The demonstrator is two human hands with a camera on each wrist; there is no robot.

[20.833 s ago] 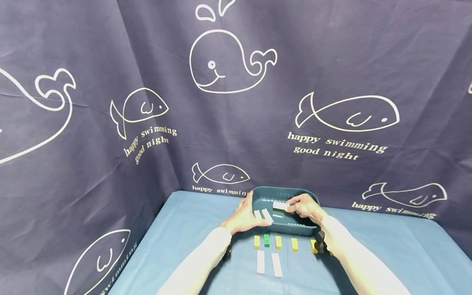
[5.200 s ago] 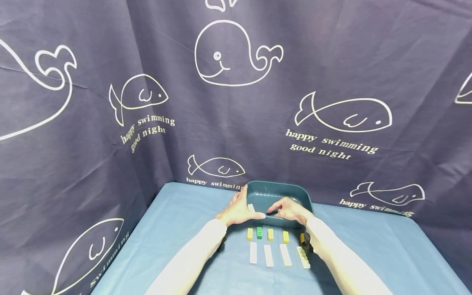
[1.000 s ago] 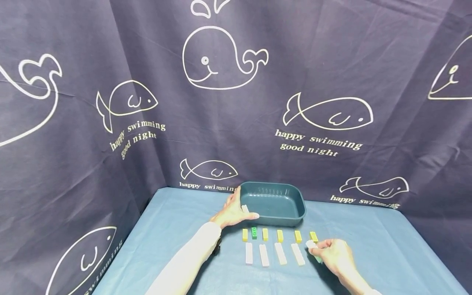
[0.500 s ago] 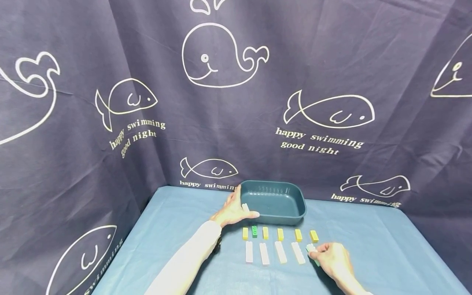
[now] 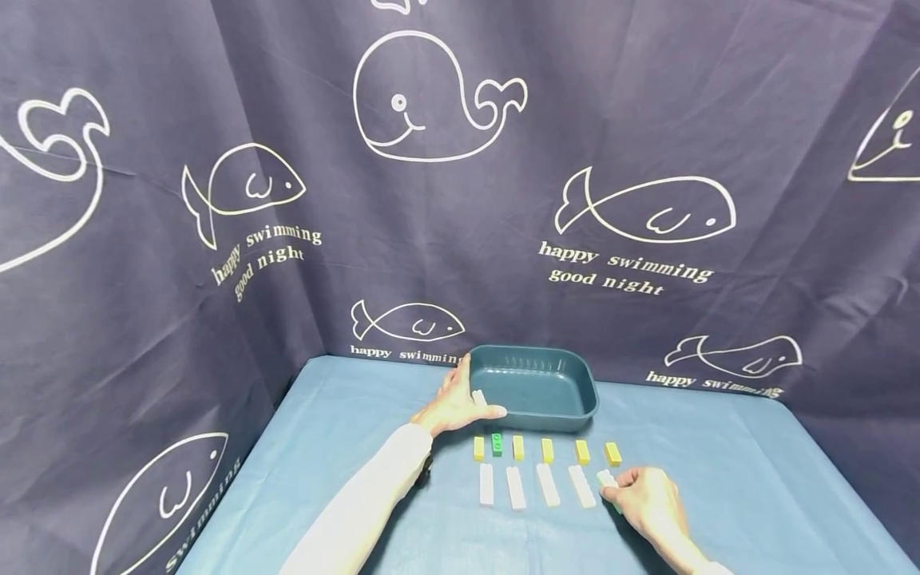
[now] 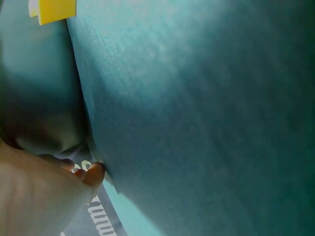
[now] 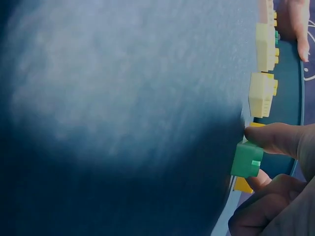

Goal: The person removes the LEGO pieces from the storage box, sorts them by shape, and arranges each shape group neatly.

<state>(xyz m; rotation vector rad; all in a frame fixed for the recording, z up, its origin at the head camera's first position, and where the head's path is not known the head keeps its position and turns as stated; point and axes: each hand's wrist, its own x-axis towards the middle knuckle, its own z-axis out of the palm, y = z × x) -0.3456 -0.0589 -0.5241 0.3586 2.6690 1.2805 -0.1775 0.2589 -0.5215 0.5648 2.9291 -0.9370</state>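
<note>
My left hand [image 5: 456, 406] holds the left end of a dark teal plastic tray [image 5: 535, 418], thumb over the front rim and fingers along the left side. Inside, beside that thumb, lies a white building brick [image 5: 479, 397]. To the right, my right hand [image 5: 650, 499] pinches a long pale green building brick [image 5: 607, 479] between thumb and fingers at the right end of a front row. In the right wrist view, the end of this green brick [image 7: 247, 160] shows between thumb and fingertip. Four-stud-like long white bricks [image 5: 547, 485] make up the rest of that row.
Between tray and white row runs a line of short yellow bricks [image 5: 548, 450] with one small green brick [image 5: 497, 444] among them. A blue cloth [image 5: 719, 455] covers the table. Dark curtains [image 5: 460, 239] printed with whales and fish stand behind and at the left.
Over the longer span, white bricks went from the tray into the front row. In the last second, my right hand set the green brick at the row's end; my left hand stayed on the tray.
</note>
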